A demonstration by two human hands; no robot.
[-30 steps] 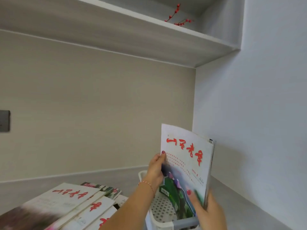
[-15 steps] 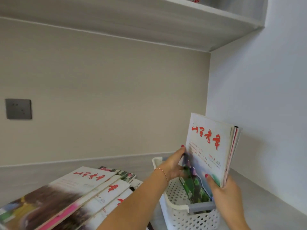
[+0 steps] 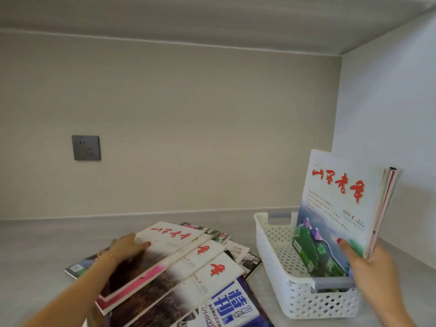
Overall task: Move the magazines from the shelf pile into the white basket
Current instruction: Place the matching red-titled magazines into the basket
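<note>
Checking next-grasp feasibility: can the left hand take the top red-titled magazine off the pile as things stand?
Probably yes. The left hand already rests on the top red-titled magazine of the fanned pile, with nothing lying on it. The right hand is busy holding upright magazines in the white perforated plastic basket.

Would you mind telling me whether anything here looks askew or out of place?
The magazine pile on the grey shelf is fanned out untidily, not squared. The upright magazines in the white perforated basket lean right.
</note>
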